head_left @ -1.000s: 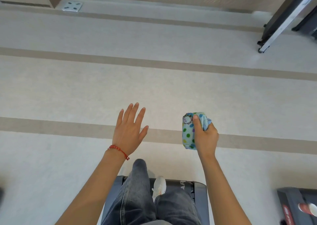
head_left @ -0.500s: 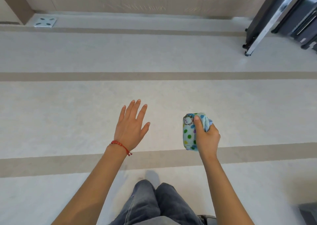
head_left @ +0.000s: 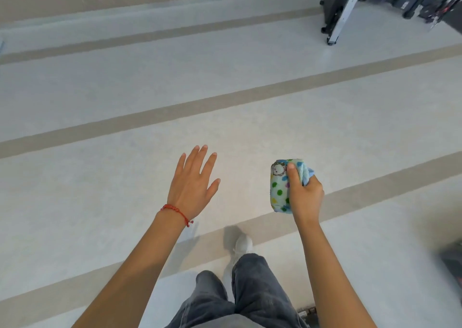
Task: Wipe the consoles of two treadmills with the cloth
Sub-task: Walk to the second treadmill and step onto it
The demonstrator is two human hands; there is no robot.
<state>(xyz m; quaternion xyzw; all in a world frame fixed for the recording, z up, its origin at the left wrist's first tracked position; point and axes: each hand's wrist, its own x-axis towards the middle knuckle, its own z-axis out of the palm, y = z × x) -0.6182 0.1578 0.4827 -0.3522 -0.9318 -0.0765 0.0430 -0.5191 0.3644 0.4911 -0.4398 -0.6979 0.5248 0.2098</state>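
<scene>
Right hand (head_left: 305, 197) grips the cloth (head_left: 283, 184), a folded spotted bundle held upright in front of the body, thumb pressed across its face and fingers wrapped behind it. Beside it, the left hand (head_left: 193, 184) hangs free, flat and spread, holding nothing, a red bracelet (head_left: 176, 211) at the wrist. Below both, a white shoe (head_left: 242, 246) lands on the pale striped floor (head_left: 125, 97), so the person seems to be mid-stride between machines. No console shows here. Far off at the upper right stands dark gym equipment (head_left: 335, 10), probably the treadmill to be wiped next. The risks look modest: a loose corner at the back of the bundle could unfold and trail, and with the gaze turned down, a foot might catch the dark object (head_left: 452, 262) low at the right edge.
</scene>
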